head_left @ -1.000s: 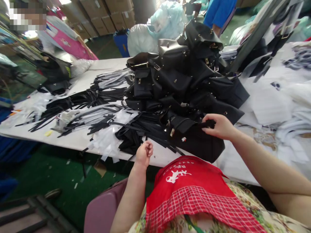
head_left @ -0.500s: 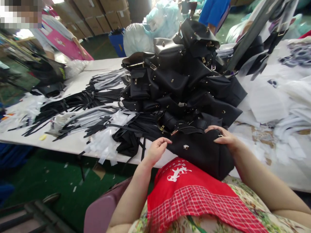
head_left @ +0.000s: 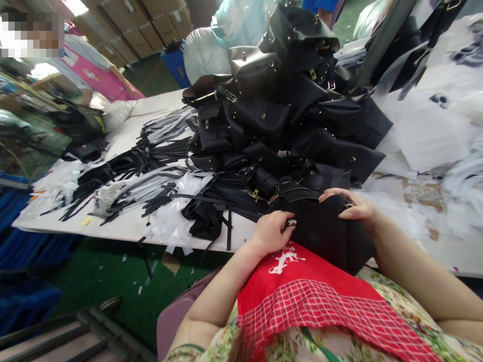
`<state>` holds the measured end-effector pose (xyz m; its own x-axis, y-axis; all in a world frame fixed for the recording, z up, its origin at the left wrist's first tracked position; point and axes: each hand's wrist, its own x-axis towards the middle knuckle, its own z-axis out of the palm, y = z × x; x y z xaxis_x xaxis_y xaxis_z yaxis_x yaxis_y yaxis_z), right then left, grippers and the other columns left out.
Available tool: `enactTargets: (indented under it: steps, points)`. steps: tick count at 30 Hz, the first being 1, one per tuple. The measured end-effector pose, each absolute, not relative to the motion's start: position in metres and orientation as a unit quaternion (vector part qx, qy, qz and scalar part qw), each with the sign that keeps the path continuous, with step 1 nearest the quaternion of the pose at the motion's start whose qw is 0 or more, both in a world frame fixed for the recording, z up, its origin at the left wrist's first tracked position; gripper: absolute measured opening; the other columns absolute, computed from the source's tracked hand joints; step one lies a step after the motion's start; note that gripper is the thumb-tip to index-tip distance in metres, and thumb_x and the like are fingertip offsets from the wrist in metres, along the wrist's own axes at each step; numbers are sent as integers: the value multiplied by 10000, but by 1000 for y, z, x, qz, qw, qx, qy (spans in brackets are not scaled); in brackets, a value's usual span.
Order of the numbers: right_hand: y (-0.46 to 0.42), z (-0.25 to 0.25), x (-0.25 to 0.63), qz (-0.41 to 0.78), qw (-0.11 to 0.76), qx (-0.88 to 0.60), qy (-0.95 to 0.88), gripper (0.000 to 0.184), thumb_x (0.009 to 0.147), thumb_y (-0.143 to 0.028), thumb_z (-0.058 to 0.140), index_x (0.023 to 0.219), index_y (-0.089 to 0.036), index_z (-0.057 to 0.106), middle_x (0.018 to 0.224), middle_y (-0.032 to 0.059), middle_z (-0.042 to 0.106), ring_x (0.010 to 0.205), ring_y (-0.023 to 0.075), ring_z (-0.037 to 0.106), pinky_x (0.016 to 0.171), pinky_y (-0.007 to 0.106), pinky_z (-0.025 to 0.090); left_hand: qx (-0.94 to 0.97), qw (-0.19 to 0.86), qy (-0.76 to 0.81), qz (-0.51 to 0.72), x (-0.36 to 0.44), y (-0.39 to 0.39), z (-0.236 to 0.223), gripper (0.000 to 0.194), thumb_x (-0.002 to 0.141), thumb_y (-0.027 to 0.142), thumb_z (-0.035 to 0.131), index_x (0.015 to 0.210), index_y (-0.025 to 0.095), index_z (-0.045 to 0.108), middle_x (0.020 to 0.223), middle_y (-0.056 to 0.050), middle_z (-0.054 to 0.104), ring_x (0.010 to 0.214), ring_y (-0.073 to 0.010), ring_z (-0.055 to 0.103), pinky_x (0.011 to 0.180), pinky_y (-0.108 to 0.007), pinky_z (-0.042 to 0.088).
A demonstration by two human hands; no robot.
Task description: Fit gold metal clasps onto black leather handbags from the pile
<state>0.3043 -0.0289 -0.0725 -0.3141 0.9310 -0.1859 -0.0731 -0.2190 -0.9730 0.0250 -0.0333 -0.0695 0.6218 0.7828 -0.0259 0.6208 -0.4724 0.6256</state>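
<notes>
A black bag (head_left: 324,236) lies at the near table edge, half over my red apron (head_left: 302,296). My left hand (head_left: 270,231) rests on its front face, fingers curled around a small metal fitting there. My right hand (head_left: 349,203) lies on the bag's top edge, fingers bent over it and holding it. Just behind stands a tall pile of black bags (head_left: 287,100) with gold hardware.
Black straps (head_left: 132,166) and white plastic strips (head_left: 173,211) are spread over the white table (head_left: 124,226) to the left. White wrapping sheets (head_left: 426,136) cover the right side. Cardboard boxes and filled plastic sacks (head_left: 204,55) stand behind. Another person in pink is at the far left.
The black bag came off the pile's foot toward me onto my apron. My left hand opened from a fist, reached right and settled on the bag's front; my right hand stayed on its top.
</notes>
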Motion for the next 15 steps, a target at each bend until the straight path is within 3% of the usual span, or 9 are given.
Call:
enactTargets:
  steps: [3,7,12,15]
  points:
    - [-25,-74,302,654,379,-433,-492,540,463,-477,848,911,-215,699,849,40,665,752,225,608,652,308,488,878,226,409,108,22,-38,-73,273,915,298,500,1114,174,641,958,-68,706,811,-186,661,740,-306,529]
    - [-21,-75,298,674,367,-416,-487,529,478,-477,837,906,-201,691,839,34,647,738,209,594,633,293,479,895,161,405,98,19,-44,-80,262,927,252,447,1062,159,652,873,-65,705,752,-192,666,669,-307,529]
    - [-20,-78,292,680,374,-411,-477,519,456,-448,847,878,-195,681,827,34,634,727,200,581,619,283,470,905,129,394,95,19,-48,-77,294,946,262,408,1106,153,630,839,-64,696,716,-185,656,621,-293,510]
    - [-19,-79,286,696,384,-388,-466,490,468,-453,837,836,-181,664,796,21,611,699,172,554,600,261,440,911,115,392,53,24,-45,-70,251,945,248,407,989,161,638,817,-58,678,701,-194,647,591,-300,493]
